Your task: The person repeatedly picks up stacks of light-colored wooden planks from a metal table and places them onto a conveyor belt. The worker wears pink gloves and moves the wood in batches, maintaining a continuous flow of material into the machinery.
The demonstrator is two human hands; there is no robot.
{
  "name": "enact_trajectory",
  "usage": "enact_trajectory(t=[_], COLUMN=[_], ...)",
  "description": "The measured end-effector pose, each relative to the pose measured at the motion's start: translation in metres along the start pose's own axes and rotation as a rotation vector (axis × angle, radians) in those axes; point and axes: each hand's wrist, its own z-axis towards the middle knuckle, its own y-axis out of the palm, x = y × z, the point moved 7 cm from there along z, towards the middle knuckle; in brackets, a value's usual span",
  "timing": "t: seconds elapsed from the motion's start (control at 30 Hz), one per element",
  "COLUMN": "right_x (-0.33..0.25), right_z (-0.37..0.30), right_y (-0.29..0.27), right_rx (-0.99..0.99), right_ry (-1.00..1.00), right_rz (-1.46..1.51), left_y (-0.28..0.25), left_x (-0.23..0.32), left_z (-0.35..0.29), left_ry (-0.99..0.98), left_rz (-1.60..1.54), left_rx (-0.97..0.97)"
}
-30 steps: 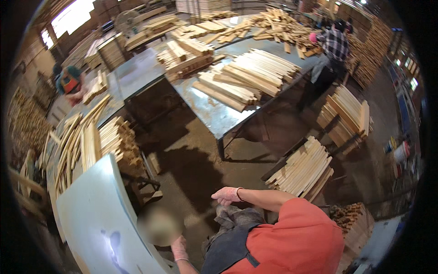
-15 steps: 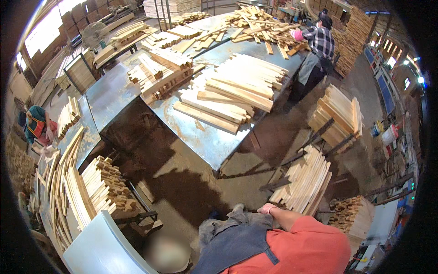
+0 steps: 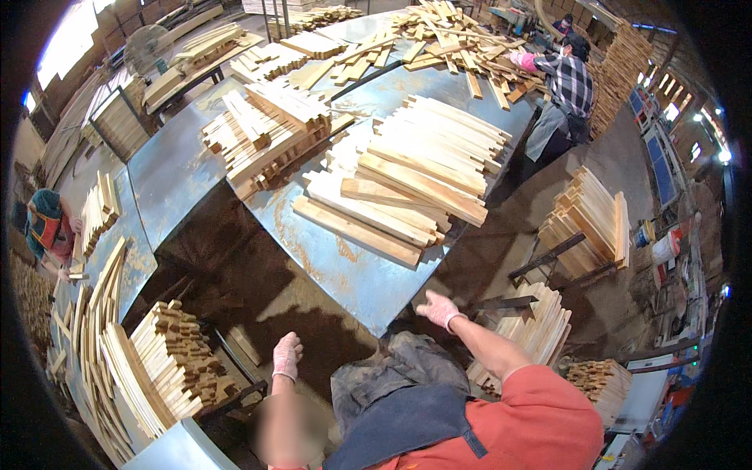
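My left hand [image 3: 287, 355], in a pale pink glove, hangs in front of me with its fingers curled in and nothing showing in it. Farther right, my right hand [image 3: 439, 310], gloved alike, reaches forward with its fingers apart and nothing in them. It is just right of the near corner of the metal-topped table [image 3: 352, 291]. On that table lies a broad pile of pale wooden strips [image 3: 423, 168], with one thicker strip [image 3: 356, 231] along its near edge. Neither hand touches the wood.
Stacked strips [image 3: 168, 360] stand at my left, others on racks [image 3: 525, 329] at my right. A second stack [image 3: 266, 133] sits on the table beyond. One co-worker [image 3: 564, 86] handles loose wood at the far right; another [image 3: 51, 231] works at the far left.
My left hand has come into view. My right hand has moved forward and left from beside my body toward the table corner. I have come closer to the table.
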Motion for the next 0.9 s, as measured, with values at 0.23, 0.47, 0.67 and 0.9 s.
enact_trajectory(t=[0.23, 0.47, 0.67, 0.9], right_x=[-0.076, -0.087, -0.094, -0.085], right_z=[0.143, 0.258, 0.288, 0.263], right_y=[-0.210, -0.264, -0.286, -0.223], right_rx=[0.539, 0.255, -0.031, -0.703], right_ry=[-0.250, -0.309, -0.340, -0.068], right_rz=[-0.273, -0.562, -0.455, 0.731], left_y=[0.237, 0.381, 0.424, 0.448], left_x=[-0.001, -0.007, 0.012, 0.049], left_z=[0.041, 0.125, 0.142, 0.148], left_ry=[-0.103, -0.167, -0.245, -0.013], left_rz=[0.008, -0.113, -0.346, 0.275], left_rx=[-0.137, -0.004, 0.124, 0.011])
